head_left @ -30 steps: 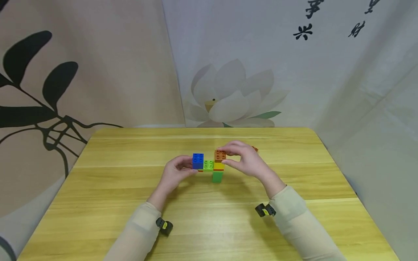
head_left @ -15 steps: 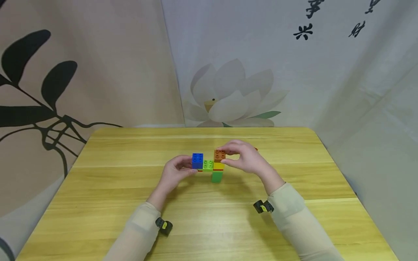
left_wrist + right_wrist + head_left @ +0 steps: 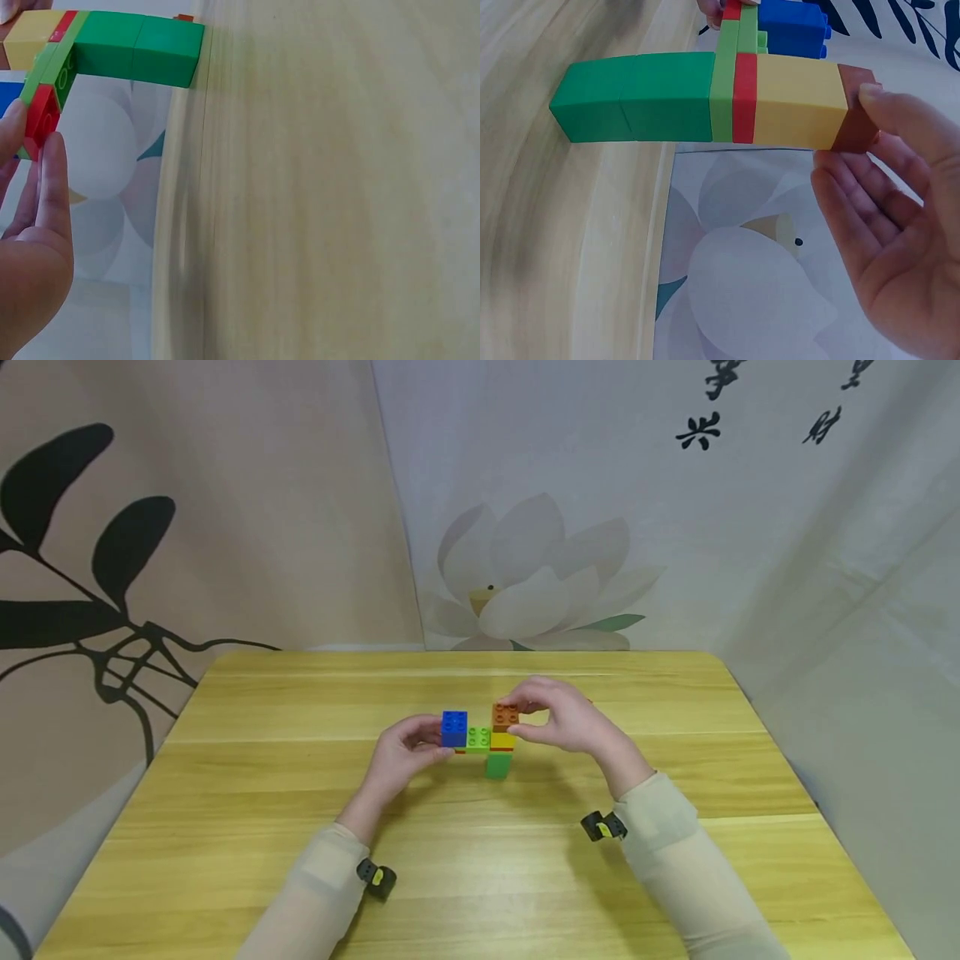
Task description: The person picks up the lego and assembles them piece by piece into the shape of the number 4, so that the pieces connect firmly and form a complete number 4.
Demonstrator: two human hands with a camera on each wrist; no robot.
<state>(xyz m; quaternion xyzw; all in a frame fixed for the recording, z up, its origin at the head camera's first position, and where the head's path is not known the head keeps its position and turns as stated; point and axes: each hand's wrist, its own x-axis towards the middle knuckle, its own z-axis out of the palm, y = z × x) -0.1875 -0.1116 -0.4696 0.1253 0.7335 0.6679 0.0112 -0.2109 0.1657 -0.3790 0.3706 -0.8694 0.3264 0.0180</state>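
Note:
A toy brick build stands on the table between both hands. Its post has two stacked green bricks (image 3: 630,97), lime plates (image 3: 477,739), a thin red plate (image 3: 745,97), a yellow brick (image 3: 801,101) and a thin brown brick (image 3: 505,717) on top. The lime plates reach left, bearing a blue brick (image 3: 453,728), with another red plate (image 3: 41,120) beneath. My left hand (image 3: 406,752) grips this left end between thumb and fingers. The right hand (image 3: 564,717) pinches the brown brick by its sides, thumb nearest me. Fingers partly hide both ends in the wrist views.
The wooden table (image 3: 480,877) extends around the build, its far edge behind the hands. A small orange piece (image 3: 184,17) lies farther back, mostly hidden by the right hand in the head view. A printed curtain (image 3: 300,510) hangs behind the table.
The right wrist and forearm have risen slightly in the head view, covering more of the orange piece. Both hands keep their hold, and the build stays nearly in place.

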